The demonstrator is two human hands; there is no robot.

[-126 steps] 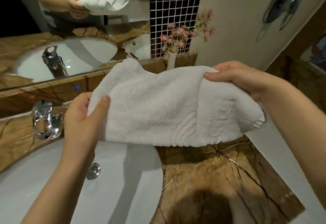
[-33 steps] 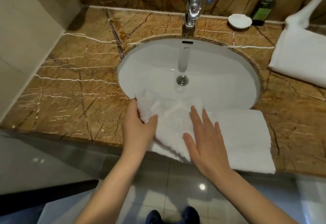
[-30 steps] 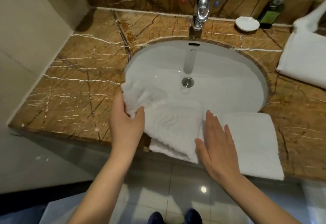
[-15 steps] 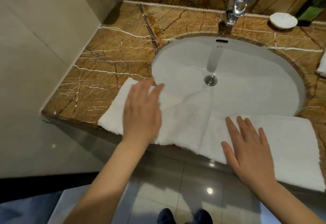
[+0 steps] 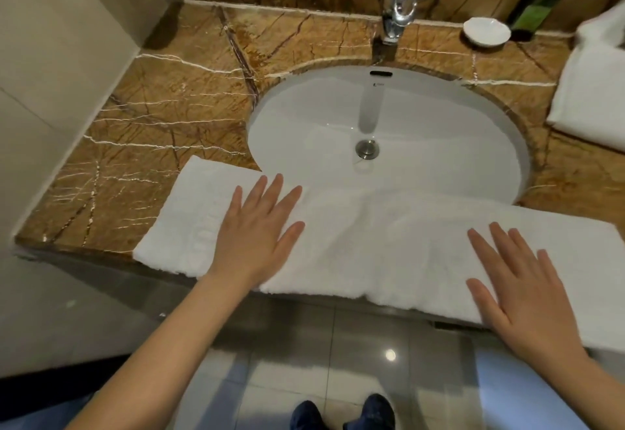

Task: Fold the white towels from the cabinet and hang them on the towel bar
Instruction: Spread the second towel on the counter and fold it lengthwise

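Note:
A white towel (image 5: 378,247) lies spread out long along the front edge of the brown marble counter (image 5: 162,115), its middle sagging over the near rim of the sink (image 5: 422,125). My left hand (image 5: 257,237) presses flat on the towel's left part, fingers straight and spread. My right hand (image 5: 521,291) lies flat on its right part near the counter's edge. A second white towel (image 5: 595,91), folded, sits on the counter at the far right. No towel bar is in view.
A chrome tap (image 5: 397,6) stands behind the sink. A small white dish (image 5: 487,32) and a dark green bottle (image 5: 532,13) are at the back right. A beige wall (image 5: 50,74) closes the left side. Tiled floor and my shoes (image 5: 341,412) show below.
The towel went from held up in both hands to lying on the counter. My left hand unfolded its left half outward; both hands now press it flat.

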